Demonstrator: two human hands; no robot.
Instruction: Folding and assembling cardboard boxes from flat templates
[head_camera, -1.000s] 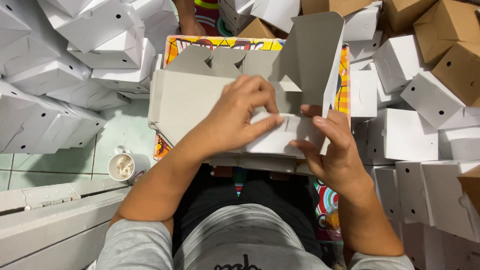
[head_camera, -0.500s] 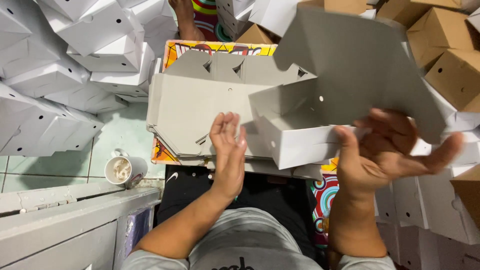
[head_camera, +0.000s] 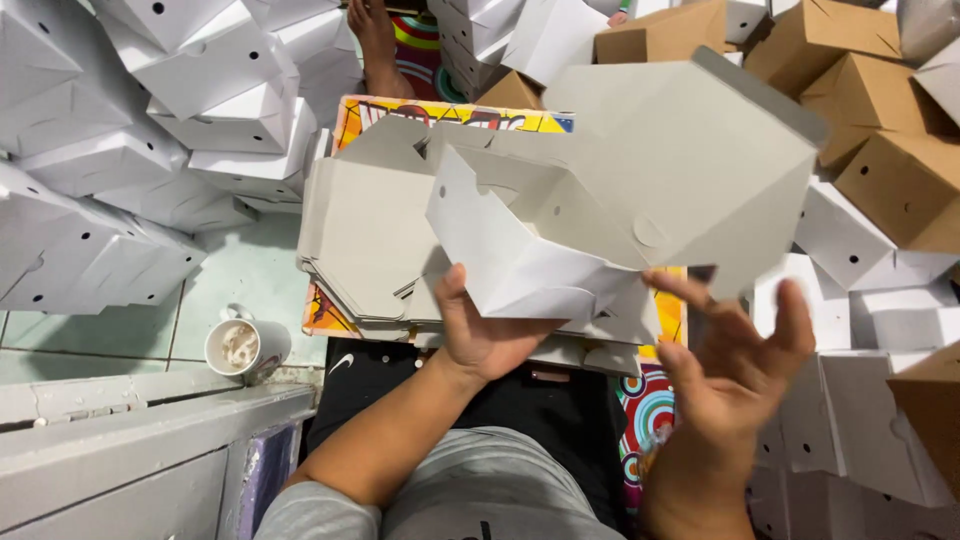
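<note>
Left hand: my left hand (head_camera: 480, 335) gripped the half-folded white box (head_camera: 600, 220) from beneath, thumb up on its front wall.
Right hand: my right hand (head_camera: 735, 365) was spread wide just under the box's lid, fingers apart.
Box: I saw it raised over the stack of flat blanks (head_camera: 370, 240).
Cup: a paper cup (head_camera: 238, 347) stood on the floor, far left.

A grey shirt (head_camera: 480, 495) with short sleeves and black shorts (head_camera: 500, 400) are worn; both hands are bare.
</note>
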